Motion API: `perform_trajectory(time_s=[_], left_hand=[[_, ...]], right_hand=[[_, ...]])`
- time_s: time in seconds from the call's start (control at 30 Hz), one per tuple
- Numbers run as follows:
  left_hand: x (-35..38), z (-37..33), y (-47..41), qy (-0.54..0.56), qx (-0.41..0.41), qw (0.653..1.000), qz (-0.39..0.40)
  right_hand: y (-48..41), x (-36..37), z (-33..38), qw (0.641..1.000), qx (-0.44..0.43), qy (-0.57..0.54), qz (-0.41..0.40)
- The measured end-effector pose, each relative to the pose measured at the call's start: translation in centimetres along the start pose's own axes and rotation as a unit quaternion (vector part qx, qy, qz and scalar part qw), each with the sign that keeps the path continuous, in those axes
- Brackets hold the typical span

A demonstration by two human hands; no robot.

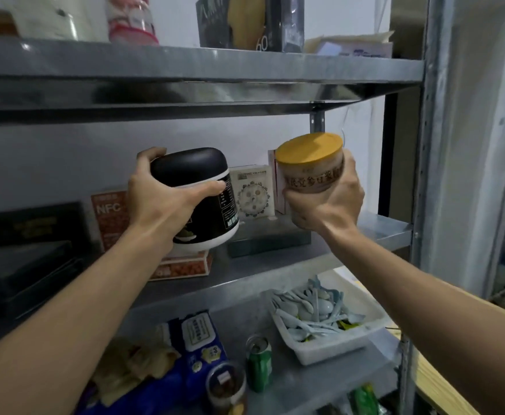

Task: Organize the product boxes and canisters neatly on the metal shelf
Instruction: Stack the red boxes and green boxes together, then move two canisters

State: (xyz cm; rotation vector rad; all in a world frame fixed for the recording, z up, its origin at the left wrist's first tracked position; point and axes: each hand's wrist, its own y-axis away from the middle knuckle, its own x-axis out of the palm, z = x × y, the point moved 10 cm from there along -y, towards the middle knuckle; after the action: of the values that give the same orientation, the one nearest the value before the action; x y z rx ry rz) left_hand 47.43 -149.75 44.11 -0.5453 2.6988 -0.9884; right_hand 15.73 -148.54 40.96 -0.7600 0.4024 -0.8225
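A person stood before a grey metal shelf with both bare arms raised to its middle level. The left hand was wrapped around a black, round-topped plastic canister with a white base, fingers over its far side and thumb across the label, holding it tilted above the shelf. The right hand was clamped around a squat jar with a mustard-yellow lid and brown printed label, also held in the air, leaning slightly left.

Both containers looked rigid and smooth-sided, so probably somewhat slippery; a wrap around the body, as here, seemed the safest hold. Their weight could not be judged, though each was carried one-handed.

Behind them, at the back of the shelf, stood a cream patterned box and a white-and-red box, close together. Further left stood an orange box marked NFC and dark flat boxes. A dark grey flat box lay on the shelf below the raised jar.

Open room appeared mainly along the front right of the shelf, near its edge and the upright post. The shelf above hung low, limiting headroom.
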Motion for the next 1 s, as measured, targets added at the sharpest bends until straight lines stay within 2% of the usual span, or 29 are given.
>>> perform_trajectory(time_s=[0.27,0.5,0.73,1.0], left_hand=[[-13.0,-2.7,9.4,-0.058,0.003,0.998,-0.034],[-26.3,-0.3,21.5,-0.123,-0.063,0.984,-0.112],[-37.8,2.0,36.4,-0.23,-0.156,0.936,-0.215],[-43.8,2.0,49.6,-0.339,-0.232,0.851,-0.328]], right_hand=[[12.1,-1.3,8.5,0.987,0.032,-0.119,0.107],[26.9,0.5,12.8,0.94,0.078,-0.214,0.255],[43.6,4.8,14.5,0.84,0.122,-0.293,0.441],[58.5,8.0,16.8,0.72,0.105,-0.321,0.606]])
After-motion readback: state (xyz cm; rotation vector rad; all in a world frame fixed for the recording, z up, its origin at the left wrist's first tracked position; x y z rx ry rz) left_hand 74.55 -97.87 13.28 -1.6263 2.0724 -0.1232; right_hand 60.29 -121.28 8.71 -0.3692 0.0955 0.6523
